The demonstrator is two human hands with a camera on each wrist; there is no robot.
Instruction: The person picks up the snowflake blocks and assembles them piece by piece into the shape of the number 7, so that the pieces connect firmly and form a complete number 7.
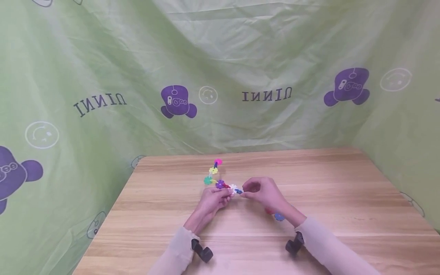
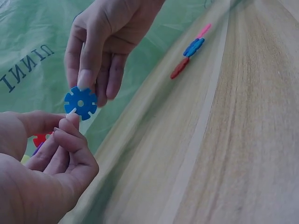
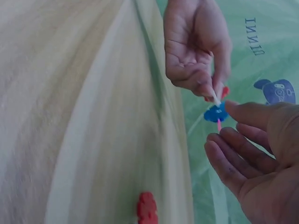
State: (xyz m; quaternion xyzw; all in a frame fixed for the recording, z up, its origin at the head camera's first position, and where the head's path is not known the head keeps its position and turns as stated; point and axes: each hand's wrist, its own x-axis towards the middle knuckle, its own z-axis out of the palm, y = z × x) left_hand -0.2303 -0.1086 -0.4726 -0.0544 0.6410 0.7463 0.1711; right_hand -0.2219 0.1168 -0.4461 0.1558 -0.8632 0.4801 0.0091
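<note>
Several thin, flat discs of smooth, plastic-looking material, round with square notches cut into their rims, are joined edge into edge as a crooked chain [image 1: 220, 184] above the middle of the table [image 1: 165, 214]. From its far end, a pink disc [image 1: 218, 162], a yellow disc [image 1: 213, 170], a green disc [image 1: 207, 180] and, nearer the hands, a red disc [image 1: 226, 186] can be made out, set at differing angles.

At the near end, a white disc [image 1: 234, 187] is pinched between the thumb and curled forefinger of the left hand [image 1: 212, 200]. Beside it a blue disc [image 2: 80, 103] is seen face-on from the left wrist, with a small round hole at its centre. Its edge is met by the thumb of the right hand [image 1: 264, 191], whose fingers are gently bent; whether anything is pinched by them cannot be told. Just under the blue disc, a pink sliver [image 3: 219, 125] is seen from the right wrist.

By the right forearm, a loose red piece [image 1: 269, 211] and a loose blue piece [image 1: 279, 217] are laid on streaked, pale wood grain. The table is backed by creased green cloth [image 1: 220, 130], printed with purple figures and mirrored lettering.
</note>
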